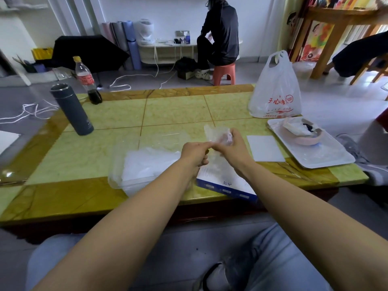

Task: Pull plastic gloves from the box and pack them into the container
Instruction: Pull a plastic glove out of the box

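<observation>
step: glove drawn, packing due | right hand (233, 143) grips crumpled glove (214, 133) | left hand (195, 153) pinches its lower end above box (227, 186) | advice: she should flatten it before laying it in container (114, 175)

Yellow-green tiled table (178, 110). On it:
- dark grey flask (72, 110), upright, far left
- cola bottle (86, 79), nearly empty, just behind the flask
- white plastic bag (275, 91) with red print, far right
- white tray (327, 156) bearing a pink bowl (302, 135)
- white sheet (265, 148) beside the tray

Beyond the table:
- seated person (220, 32) on an orange stool (223, 73)
- open black umbrella (88, 51)
</observation>
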A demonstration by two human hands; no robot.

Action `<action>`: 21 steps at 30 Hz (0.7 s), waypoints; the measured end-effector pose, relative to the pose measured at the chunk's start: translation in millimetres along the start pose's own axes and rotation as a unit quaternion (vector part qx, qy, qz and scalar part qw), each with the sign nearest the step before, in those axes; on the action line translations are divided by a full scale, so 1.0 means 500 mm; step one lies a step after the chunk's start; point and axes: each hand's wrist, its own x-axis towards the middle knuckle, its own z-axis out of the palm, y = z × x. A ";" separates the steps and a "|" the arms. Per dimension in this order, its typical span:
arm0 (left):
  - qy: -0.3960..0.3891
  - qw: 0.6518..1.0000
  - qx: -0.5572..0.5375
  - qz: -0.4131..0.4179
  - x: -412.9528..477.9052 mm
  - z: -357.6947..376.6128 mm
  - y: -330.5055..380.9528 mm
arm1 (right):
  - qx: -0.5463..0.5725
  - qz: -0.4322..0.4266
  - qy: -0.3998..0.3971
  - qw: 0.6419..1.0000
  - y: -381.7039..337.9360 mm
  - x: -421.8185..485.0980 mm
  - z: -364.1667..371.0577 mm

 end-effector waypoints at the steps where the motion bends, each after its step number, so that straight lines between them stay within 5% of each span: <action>1: 0.001 1.000 -0.003 -0.002 -0.002 -0.019 0.003 | 0.009 -0.002 -0.013 1.000 -0.008 0.000 0.018; 10: -0.033 0.996 0.065 0.054 -0.017 -0.170 0.017 | 0.127 0.064 -0.036 0.989 -0.068 -0.002 0.137; 13: 0.017 0.990 0.122 0.073 -0.010 -0.216 0.006 | 0.191 0.101 -0.066 0.974 -0.082 -0.008 0.166; 21: 0.108 0.992 -0.051 0.032 0.010 -0.276 -0.010 | 0.106 0.074 -0.069 0.989 -0.054 -0.005 0.211</action>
